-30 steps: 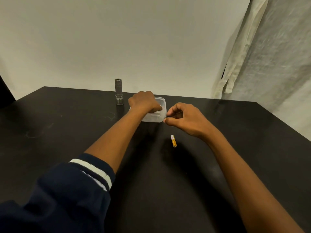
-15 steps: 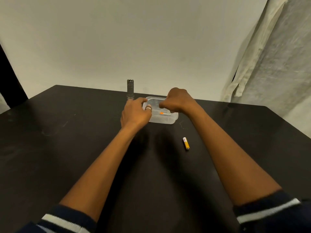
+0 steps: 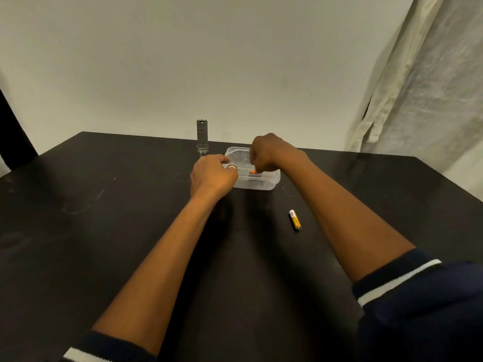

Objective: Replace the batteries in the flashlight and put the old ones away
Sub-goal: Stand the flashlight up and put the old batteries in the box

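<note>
A clear plastic container (image 3: 271, 182) sits at the table's far middle. My right hand (image 3: 269, 152) hangs over it with fingers curled down, pinching an orange-tipped dark battery (image 3: 253, 174) that lies low inside the container. My left hand (image 3: 213, 176) is at the container's left edge, thumb by the rim, gripping a small round metal cap (image 3: 231, 167). The grey flashlight body (image 3: 202, 136) stands upright behind the container to the left, untouched. A yellow and white battery (image 3: 295, 219) lies loose on the table to the right of my right forearm.
The black table (image 3: 104, 218) reaches to a pale wall at the back. A light curtain (image 3: 418, 87) hangs at the right, past the table's corner. A dark upright edge (image 3: 10, 131) shows at the far left.
My right hand moved from beside the container to over it and lowered into it. My left hand came out of the container to its left edge. The view shifted left.
</note>
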Demonstrator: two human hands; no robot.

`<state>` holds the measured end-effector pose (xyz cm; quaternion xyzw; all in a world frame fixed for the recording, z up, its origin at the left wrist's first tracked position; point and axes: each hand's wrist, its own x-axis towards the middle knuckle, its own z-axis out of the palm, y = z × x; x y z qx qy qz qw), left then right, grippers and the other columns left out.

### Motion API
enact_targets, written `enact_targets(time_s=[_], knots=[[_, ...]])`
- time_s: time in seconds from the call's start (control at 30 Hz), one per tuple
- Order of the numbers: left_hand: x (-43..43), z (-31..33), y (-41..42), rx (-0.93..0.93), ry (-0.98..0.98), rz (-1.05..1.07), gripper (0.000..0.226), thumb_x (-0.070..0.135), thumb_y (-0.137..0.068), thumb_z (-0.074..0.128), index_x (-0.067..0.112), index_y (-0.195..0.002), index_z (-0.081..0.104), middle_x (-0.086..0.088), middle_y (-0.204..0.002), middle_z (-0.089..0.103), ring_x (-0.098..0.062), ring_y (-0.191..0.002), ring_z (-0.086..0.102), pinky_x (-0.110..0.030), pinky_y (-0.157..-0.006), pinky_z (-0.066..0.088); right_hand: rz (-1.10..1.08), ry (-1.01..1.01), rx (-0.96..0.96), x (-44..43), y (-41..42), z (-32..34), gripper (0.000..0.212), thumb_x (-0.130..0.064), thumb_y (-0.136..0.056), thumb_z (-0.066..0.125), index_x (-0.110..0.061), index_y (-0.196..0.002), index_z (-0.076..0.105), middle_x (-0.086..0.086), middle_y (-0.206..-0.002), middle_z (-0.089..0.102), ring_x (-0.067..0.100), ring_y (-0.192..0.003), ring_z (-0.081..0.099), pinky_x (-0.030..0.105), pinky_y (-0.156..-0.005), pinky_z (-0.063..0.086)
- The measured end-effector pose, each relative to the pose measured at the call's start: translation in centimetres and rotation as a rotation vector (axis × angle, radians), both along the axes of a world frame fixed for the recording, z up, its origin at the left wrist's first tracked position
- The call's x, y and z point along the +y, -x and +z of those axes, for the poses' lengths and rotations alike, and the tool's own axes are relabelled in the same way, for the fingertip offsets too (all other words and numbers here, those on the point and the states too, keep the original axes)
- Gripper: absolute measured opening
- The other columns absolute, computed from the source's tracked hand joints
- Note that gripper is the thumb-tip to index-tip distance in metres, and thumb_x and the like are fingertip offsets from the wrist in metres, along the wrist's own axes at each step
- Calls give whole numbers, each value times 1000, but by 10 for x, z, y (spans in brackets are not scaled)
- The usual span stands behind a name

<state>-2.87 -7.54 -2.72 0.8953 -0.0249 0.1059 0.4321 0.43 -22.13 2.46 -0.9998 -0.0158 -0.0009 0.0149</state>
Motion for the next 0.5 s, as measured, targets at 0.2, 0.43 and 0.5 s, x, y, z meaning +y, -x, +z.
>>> enact_targets(time_s=[0.2,0.43,0.5], knots=[[-1,4,3,0,-9,-13,40,20,-93,60,20,-133,66,-3,-132,67,-23,-119,63,-36,-101,50,88,16,12,0,-14,-15,28,-14,-92,73,-7,-118,73,13,-117,71,27,-102,67,29,-84,50],[2,7,2,28,-6,-37,41,20,-94,60,20,-135,64,-3,-134,66,-23,-121,61,-38,-104,50,150,28,61,-8,-21,-13,39,-10,-88,76,-15,-127,70,10,-124,69,25,-104,67,26,-81,47],[2,7,1,31,-4,-37,41,20,-94,60,20,-135,64,-4,-134,66,-24,-121,61,-38,-105,51,157,60,58,-9,-22,-15,41,-8,-90,73,-16,-129,68,10,-129,67,26,-108,64,27,-83,46]])
